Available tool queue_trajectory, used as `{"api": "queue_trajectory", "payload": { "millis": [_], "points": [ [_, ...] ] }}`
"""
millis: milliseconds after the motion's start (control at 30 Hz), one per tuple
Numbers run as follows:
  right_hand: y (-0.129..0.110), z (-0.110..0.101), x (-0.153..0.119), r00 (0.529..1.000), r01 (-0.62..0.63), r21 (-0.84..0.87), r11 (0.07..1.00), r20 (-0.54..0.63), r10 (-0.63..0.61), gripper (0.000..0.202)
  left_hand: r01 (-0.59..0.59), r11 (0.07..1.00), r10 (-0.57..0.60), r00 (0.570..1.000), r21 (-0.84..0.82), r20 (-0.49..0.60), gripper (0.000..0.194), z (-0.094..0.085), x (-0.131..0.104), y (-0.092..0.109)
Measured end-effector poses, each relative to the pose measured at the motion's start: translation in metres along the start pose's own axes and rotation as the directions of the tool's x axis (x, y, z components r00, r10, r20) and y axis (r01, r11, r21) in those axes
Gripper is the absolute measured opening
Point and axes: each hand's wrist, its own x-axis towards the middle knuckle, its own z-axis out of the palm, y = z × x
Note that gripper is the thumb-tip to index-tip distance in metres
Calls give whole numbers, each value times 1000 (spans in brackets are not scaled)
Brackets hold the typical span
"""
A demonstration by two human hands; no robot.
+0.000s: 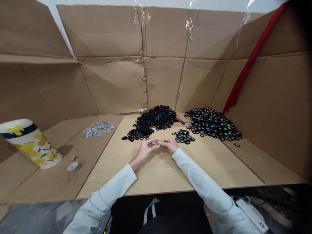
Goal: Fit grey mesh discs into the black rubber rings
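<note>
1. Left hand [146, 147], right hand [171, 145]: grip pinched, fingertips together on a small dark ring [157, 142]
2. Ring held above pale, smooth tabletop [158, 177]
3. Beyond it, heaped black rings [157, 117], flat and round

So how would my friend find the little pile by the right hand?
On the pale board, look just beyond the right hand. There sits the small pile of black rings with grey middles. The big pile to its right looks alike, but this one is far smaller.
</note>
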Motion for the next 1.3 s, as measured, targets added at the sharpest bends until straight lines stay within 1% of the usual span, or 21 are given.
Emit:
{"api": "queue_trajectory", "payload": {
  "millis": [133, 267, 367, 467, 633, 767, 867, 967, 1033, 1167, 1300],
  "points": [
    [3, 1, 1, 999, 3, 52, 999, 31, -5, 35, -13, 1000, 13, 1000, -6, 0, 35, 1, -2, 3],
    [3, 1, -1, 998, -16, 106, 994, 65, 9, 33, -38, 999, 39, 998, 22, -41, 33, 1, -1, 4],
    [1, 0, -2, 997, -7, 101, 995, 74, -1, 32, -87, 994, 92, 993, 70, -75, 28, 0, -2, 4],
    [-2, 0, -2, 998, 0, 81, 997, 68, -6, 32, -111, 987, 123, 986, 114, -108, 24, -2, -4, 5],
    [-5, 0, -4, 998, 8, 52, 999, 56, -11, 32, -150, 961, 184, 974, 234, -131, 20, -4, -7, 3],
    [-5, 0, -4, 999, 26, 45, 999, 41, -27, 31, -230, 900, 292, 949, 370, -120, 19, -7, -7, 0],
    [-4, 1, -4, 999, 28, 41, 999, 32, -30, 30, -278, 798, 386, 917, 534, -100, 16, -9, -8, -1],
    [-4, 1, -3, 999, 33, 41, 999, 33, -34, 30, -294, 625, 464, 885, 723, -41, 19, -11, -9, 0],
    [-4, 2, -3, 999, 31, 44, 999, 40, -33, 30, -321, 504, 513, 858, 802, 21, 19, -10, -10, 1],
    [-4, 2, -4, 999, 25, 41, 999, 47, -27, 30, -386, 308, 607, 784, 870, 133, 18, -10, -11, 2],
    [-5, 3, -5, 998, 30, 19, 999, 54, -31, 29, -453, 154, 669, 702, 878, 244, 17, -12, -11, 0]
  ]
}}
